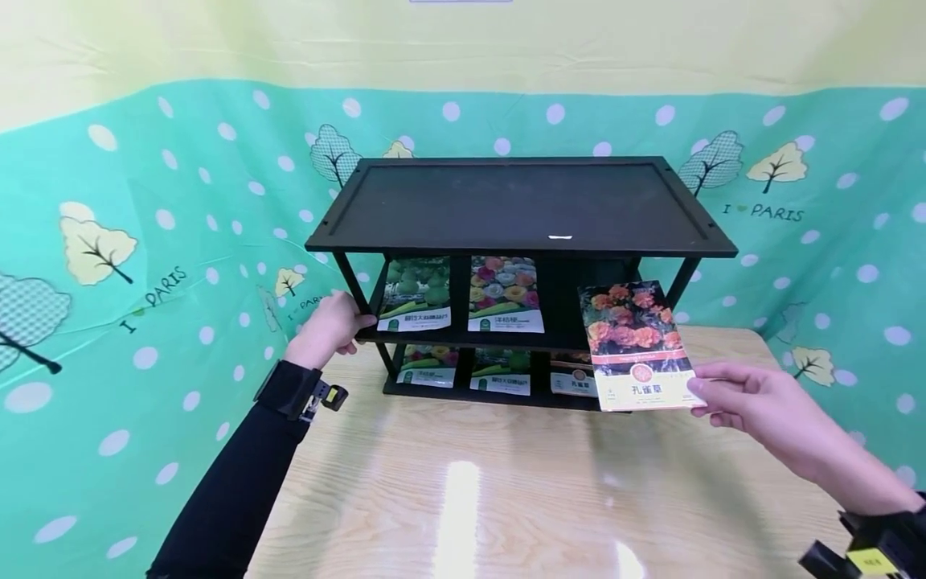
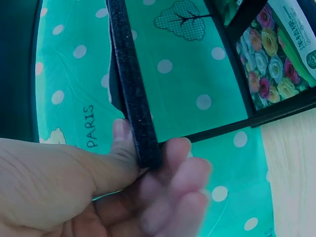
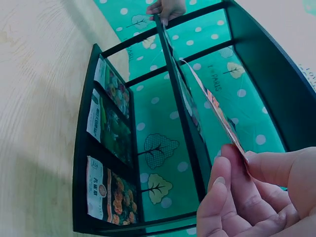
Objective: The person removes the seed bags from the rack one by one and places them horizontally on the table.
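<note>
Centrally, one black rack point(image 1: 521, 205), two shelves beneath a flat top, standing on a pale wooden table point(image 1: 376, 498). Item: a left hand point(image 1: 329, 326), at the rack's left side, thumb and fingers pinching the end of the middle shelf. Item: a right hand point(image 1: 755, 406), in front of the rack's right side, holding a marigold packet point(image 1: 640, 346) between thumb and fingers by its lower right corner, the printed face showing orange blooms above a white band. That packet is tilted before the right part of the middle shelf; whether its far edge touches the rack, I cannot tell. On the rack's middle shelf, left to right: one gourd packet point(image 1: 415, 293), green; one flower packet point(image 1: 504, 293), many-coloured, just beside it. On the rack's bottom shelf, left to right: a second flower packet point(image 1: 428, 366), a second gourd packet point(image 1: 501, 371), a second marigold packet point(image 1: 573, 375), partly covered from above by the rack. On the rack's top, near the front edge: one small white strip point(image 1: 560, 237). Behind the rack: a green curtain point(image 1: 217, 177), dotted, printed with trees and lettering.
</note>
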Tool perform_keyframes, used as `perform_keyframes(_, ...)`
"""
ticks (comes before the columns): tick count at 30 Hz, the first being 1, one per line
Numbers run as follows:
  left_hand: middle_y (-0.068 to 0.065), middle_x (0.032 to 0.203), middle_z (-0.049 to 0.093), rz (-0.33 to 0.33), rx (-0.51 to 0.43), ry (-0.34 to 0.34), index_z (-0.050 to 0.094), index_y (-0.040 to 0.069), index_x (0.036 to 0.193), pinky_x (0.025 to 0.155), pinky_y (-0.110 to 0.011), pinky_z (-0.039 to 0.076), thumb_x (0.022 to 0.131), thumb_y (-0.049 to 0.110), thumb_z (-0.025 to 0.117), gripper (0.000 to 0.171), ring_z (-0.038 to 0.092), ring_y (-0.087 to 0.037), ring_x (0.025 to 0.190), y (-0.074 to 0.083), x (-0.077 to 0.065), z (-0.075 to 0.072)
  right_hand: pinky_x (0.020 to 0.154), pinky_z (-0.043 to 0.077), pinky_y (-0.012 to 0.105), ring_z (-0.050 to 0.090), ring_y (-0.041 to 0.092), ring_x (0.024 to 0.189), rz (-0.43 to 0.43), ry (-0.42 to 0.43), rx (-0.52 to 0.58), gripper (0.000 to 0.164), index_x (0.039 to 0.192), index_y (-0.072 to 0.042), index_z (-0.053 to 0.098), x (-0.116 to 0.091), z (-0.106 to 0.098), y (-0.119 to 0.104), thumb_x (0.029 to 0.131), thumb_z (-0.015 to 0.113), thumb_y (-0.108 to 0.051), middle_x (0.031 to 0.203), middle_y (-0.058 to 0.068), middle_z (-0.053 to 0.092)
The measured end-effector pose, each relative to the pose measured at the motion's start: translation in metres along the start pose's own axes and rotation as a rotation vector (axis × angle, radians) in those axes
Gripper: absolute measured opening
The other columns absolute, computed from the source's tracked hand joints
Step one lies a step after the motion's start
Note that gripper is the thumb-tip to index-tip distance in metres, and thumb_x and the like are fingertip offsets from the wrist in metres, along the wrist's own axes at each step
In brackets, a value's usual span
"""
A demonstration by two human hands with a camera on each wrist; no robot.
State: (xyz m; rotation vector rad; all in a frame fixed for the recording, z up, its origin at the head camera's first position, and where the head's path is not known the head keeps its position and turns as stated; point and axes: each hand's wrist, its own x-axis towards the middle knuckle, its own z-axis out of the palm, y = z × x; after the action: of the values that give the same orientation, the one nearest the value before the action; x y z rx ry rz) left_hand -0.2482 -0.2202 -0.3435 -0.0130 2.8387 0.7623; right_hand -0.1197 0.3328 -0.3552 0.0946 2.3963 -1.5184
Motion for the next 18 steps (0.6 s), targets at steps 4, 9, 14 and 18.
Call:
perform_keyframes(4, -0.011, 0.064, 0.065, -0.016, -0.013, -0.051, 0.071, -0.005, 0.099, 0.056, -0.034, 0.056, 0.108, 0.022, 0.057, 0.031, 0.063, -0.016, 0.048, 0.001, 0.001, -0.003, 0.077, 0.060, 0.030, 0.070, 0.012, 0.089, 0.034, 0.016, -0.003, 0.053, 0.141, 0.011, 0.050, -0.009, 0.013, 0.011, 0.106, 0.060, -0.028, 0.102, -0.009, 0.074)
perform_keyframes(9, -0.010, 0.065, 0.066, -0.016, -0.032, -0.073, 0.071, -0.007, 0.104, 0.055, -0.033, 0.056, 0.108, 0.022, 0.056, 0.033, 0.063, -0.015, 0.047, -0.003, 0.000, -0.006, 0.075, 0.059, 0.029, 0.070, 0.013, 0.087, 0.050, -0.005, 0.055, 0.044, 0.136, 0.011, 0.054, -0.014, 0.027, 0.028, 0.106, 0.060, -0.021, 0.100, -0.009, 0.074)
perform_keyframes(14, -0.012, 0.069, 0.069, -0.006, -0.026, -0.081, 0.071, -0.007, 0.102, 0.055, -0.035, 0.057, 0.108, 0.022, 0.056, 0.034, 0.063, -0.014, 0.047, -0.003, 0.004, -0.007, 0.075, 0.059, 0.029, 0.069, 0.011, 0.086, 0.074, 0.007, 0.052, 0.046, 0.138, 0.013, 0.050, -0.023, 0.029, 0.042, 0.107, 0.058, -0.020, 0.099, -0.012, 0.073)
perform_keyframes(18, -0.015, 0.073, 0.071, 0.010, -0.020, -0.090, 0.072, -0.007, 0.100, 0.058, -0.038, 0.059, 0.108, 0.022, 0.056, 0.035, 0.064, -0.014, 0.047, -0.002, 0.007, -0.005, 0.076, 0.059, 0.029, 0.069, 0.011, 0.087, 0.086, 0.022, 0.015, 0.053, 0.143, 0.016, 0.043, -0.033, 0.026, 0.053, 0.108, 0.056, -0.022, 0.101, -0.013, 0.071)
